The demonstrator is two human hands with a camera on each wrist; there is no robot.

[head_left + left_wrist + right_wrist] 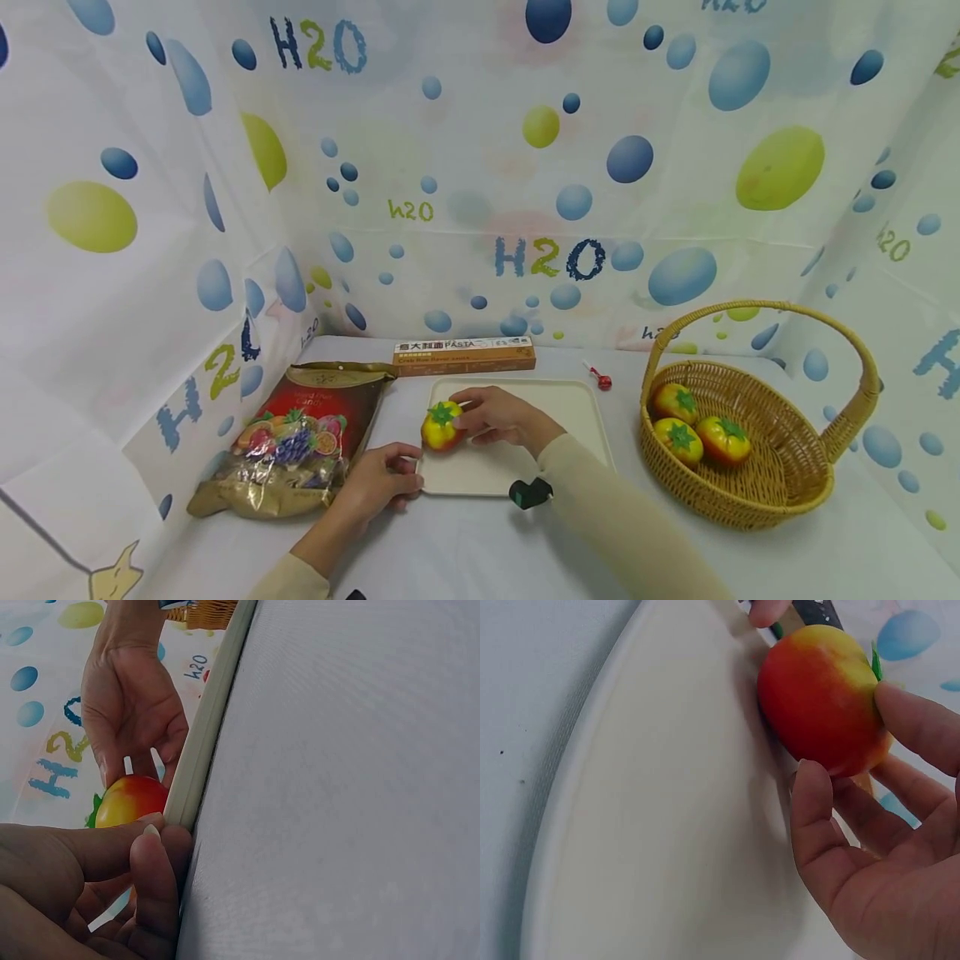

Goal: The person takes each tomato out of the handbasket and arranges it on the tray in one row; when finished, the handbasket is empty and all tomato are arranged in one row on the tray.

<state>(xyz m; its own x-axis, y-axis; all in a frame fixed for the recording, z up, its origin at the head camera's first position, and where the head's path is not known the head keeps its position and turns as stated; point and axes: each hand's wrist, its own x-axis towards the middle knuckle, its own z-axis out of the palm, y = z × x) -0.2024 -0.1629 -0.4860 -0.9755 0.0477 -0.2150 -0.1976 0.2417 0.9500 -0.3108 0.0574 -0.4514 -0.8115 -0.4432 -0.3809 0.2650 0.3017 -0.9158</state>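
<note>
My right hand (501, 414) holds a yellow-red persimmon (442, 426) with a green leafy top over the left part of a cream tray (517, 483). In the right wrist view, thumb and fingers curve around the persimmon (821, 701), whose red side faces that camera. Whether it touches the tray is hard to tell. My left hand (382, 482) pinches the tray's rim near its front left corner. The left wrist view shows thumb and finger at that rim (199, 765), close beside the persimmon (133, 801).
A wicker basket (738, 508) with a tall handle stands at the right, holding three similar persimmons (723, 442). To the left lies a shiny candy bag (300, 442). Behind the tray are a pasta box (465, 357) and a red lollipop (603, 382). Patterned cloth (465, 150) hangs around the table.
</note>
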